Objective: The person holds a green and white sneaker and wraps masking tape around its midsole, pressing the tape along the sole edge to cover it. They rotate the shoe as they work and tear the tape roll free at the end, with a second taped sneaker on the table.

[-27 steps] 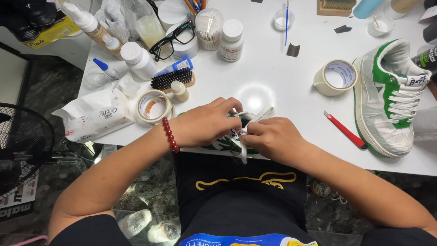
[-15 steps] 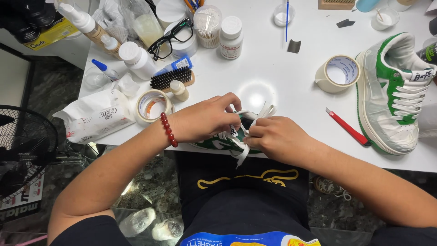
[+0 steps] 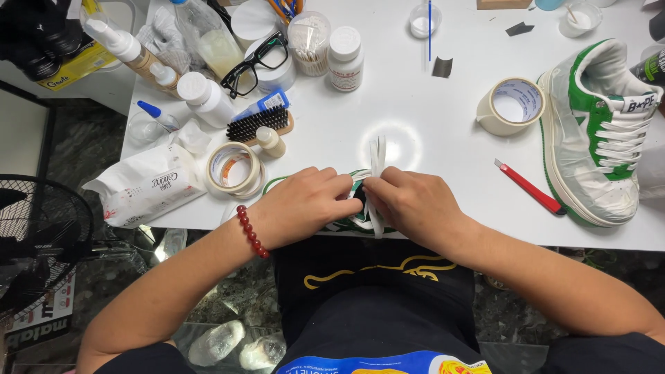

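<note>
My left hand (image 3: 305,204) and my right hand (image 3: 415,204) meet at the table's front edge over a green and white sneaker (image 3: 353,221) that they mostly hide. Both hands pinch its white laces (image 3: 377,156), whose ends stick up and away from me between the fingertips. A red bead bracelet (image 3: 251,232) sits on my left wrist. A second green and white sneaker (image 3: 599,131), laced and wrapped in clear film or tape, lies on its sole at the far right.
On the white table (image 3: 415,104): a tape roll (image 3: 511,105), a red utility knife (image 3: 530,187), another tape roll (image 3: 234,168), a brush (image 3: 260,125), black glasses (image 3: 263,62), several bottles (image 3: 204,97), a wipes pack (image 3: 149,187). A black fan (image 3: 34,235) stands at left.
The lace ends that lay slanted to the right now stand straight up between my fingertips. My hands have shifted slightly but stay on the shoe.
</note>
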